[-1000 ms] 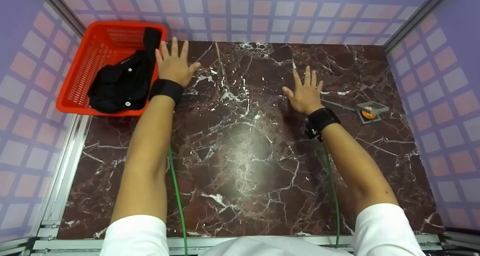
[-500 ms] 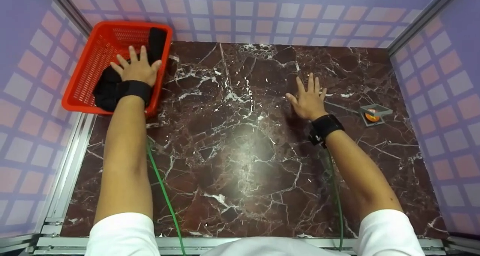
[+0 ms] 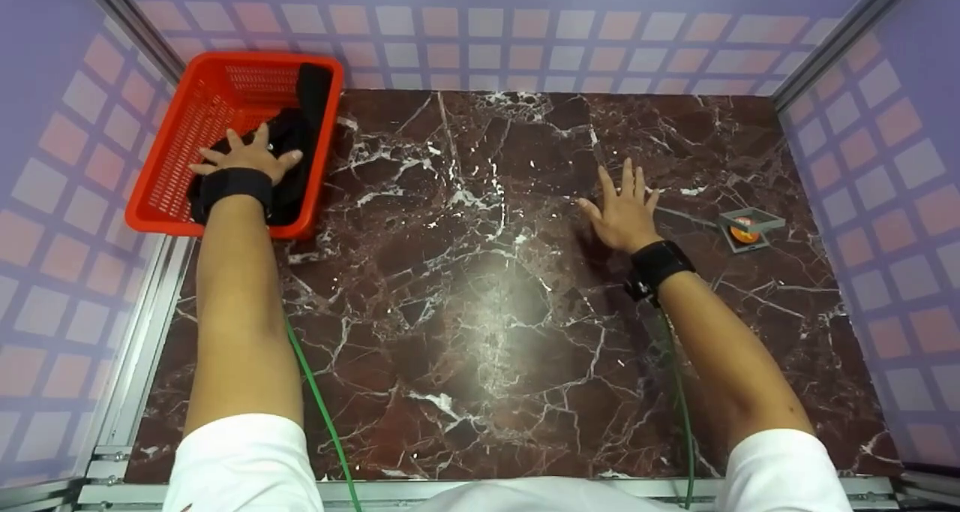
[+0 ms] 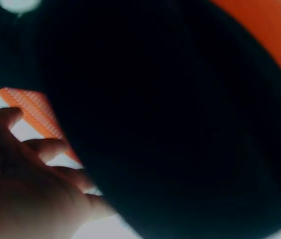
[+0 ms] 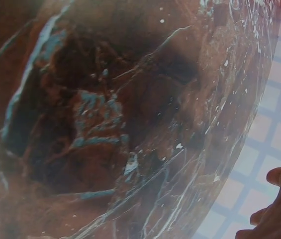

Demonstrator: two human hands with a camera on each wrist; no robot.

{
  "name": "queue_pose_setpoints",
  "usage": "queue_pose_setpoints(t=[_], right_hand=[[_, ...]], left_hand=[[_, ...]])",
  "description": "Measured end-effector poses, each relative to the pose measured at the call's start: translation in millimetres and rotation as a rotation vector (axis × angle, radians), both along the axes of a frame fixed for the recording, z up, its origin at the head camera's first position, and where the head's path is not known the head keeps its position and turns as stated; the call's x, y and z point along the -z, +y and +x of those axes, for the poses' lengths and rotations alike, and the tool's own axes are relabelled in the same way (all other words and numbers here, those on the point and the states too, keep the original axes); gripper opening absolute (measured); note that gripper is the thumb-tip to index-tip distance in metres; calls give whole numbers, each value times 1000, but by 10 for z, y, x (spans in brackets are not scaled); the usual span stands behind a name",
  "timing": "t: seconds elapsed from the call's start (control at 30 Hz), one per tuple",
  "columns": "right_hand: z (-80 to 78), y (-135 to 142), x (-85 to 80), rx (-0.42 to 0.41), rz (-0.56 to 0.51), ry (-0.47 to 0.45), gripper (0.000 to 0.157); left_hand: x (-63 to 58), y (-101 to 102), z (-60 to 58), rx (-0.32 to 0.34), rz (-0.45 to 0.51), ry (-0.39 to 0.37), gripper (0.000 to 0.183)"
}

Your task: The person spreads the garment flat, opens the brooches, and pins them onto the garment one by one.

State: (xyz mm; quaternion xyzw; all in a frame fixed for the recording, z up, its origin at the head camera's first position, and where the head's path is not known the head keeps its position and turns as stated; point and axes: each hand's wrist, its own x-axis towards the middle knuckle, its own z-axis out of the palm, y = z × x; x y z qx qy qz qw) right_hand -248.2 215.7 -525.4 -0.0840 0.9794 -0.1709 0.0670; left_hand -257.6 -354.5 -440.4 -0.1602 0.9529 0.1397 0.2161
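In the head view my left hand (image 3: pixel 247 158) is above the red plastic basket (image 3: pixel 159 159), its fingers spread and straight. Beneath it lies black cloth (image 3: pixel 294 189), partly hidden by the hand; whether they touch cannot be told. A dark rolled-looking piece (image 3: pixel 313 88) leans in the basket's far right corner. The left wrist view is mostly filled by a blurred black shape (image 4: pixel 170 119), the left hand (image 4: pixel 26 184) beside it. Over the marble-patterned table my right hand (image 3: pixel 626 213) is spread and holds nothing; its fingers (image 5: pixel 274 174) show at the edge of the right wrist view.
A small grey frame-like box (image 3: pixel 752 230) with an orange round piece inside sits on the table (image 3: pixel 465 309) at right. Patterned panels (image 3: pixel 525 31) enclose the back and sides. Green cables (image 3: pixel 322 411) trail from both wrists.
My left hand has moved left from beside the basket's right rim to over the black cloth, then slightly further left and nearer to me. The right hand has barely moved and stays spread.
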Motion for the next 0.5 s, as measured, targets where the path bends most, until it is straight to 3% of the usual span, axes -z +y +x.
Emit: queue_pose_setpoints(t=[0.3,0.4,0.47,0.5], right_hand=[[110,93,108,17,-17,9,78],[153,119,150,24,-19,0,79],[170,130,172,26,-21,-2,79],[175,131,180,27,-24,-3,80]], left_hand=[[-183,215,97,53,10,-126,89],[-358,314,193,42,34,-169,89],[-364,317,165,28,37,-198,88],[-139,185,91,23,29,-194,89]])
